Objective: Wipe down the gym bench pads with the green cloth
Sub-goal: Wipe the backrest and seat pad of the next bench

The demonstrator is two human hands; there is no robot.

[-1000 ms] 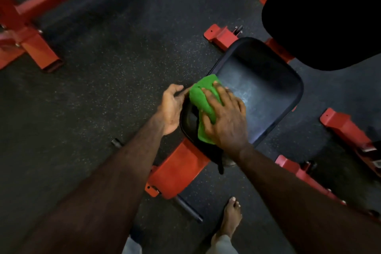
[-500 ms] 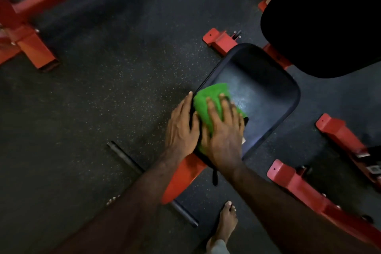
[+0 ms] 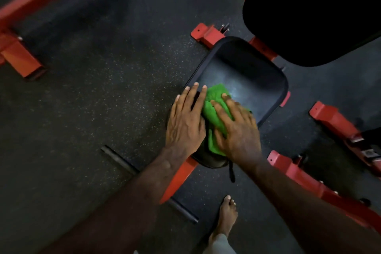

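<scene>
On dark seat pad (image 3: 247, 72), green cloth (image 3: 214, 113) under right hand (image 3: 237, 130).

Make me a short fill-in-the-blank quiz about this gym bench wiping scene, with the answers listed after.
1. The right hand presses a cloth whose colour is ____.
2. The left hand lies flat on the seat pad, on the cloth's ____ side.
3. The bench frame under the pad is painted ____.
4. The foot on the floor wears ____ shoe.

Answers: green; left; red; no

Cloth (image 3: 216, 109) lies on the seat pad (image 3: 247, 72), between left hand (image 3: 185, 123) and right hand (image 3: 237, 132).
</scene>
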